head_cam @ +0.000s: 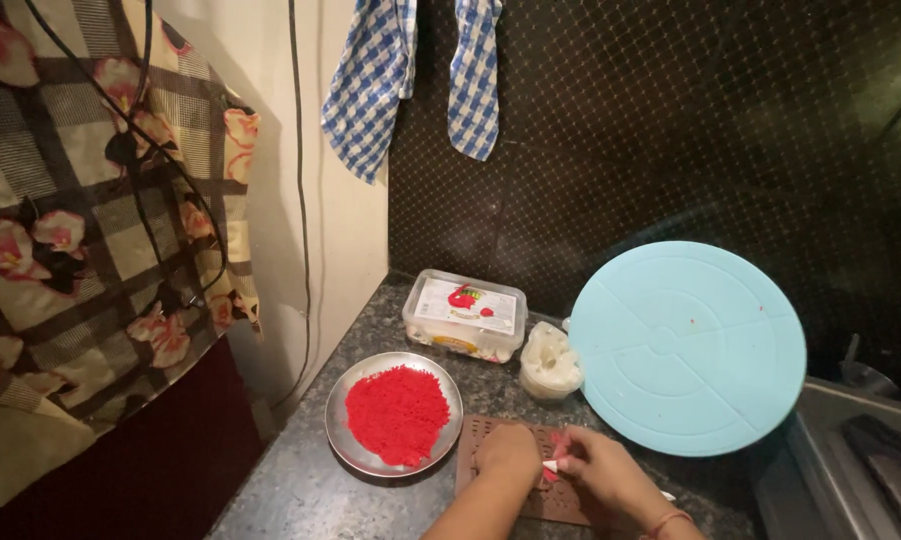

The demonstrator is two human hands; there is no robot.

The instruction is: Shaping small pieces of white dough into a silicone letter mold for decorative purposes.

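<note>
Head camera, what sits left?
— Steel plate (343, 437) of red crumbs (398, 414), near the brown mould (478, 437).
— And the hands?
— Left hand (508, 450) presses the mould; right hand (596, 470) pinches a small white tool (550, 465) over it. Blue turntable (688, 346) stands right.

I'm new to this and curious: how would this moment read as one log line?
left hand on brown mould | right hand holds white tool | steel plate, red crumbs
</note>
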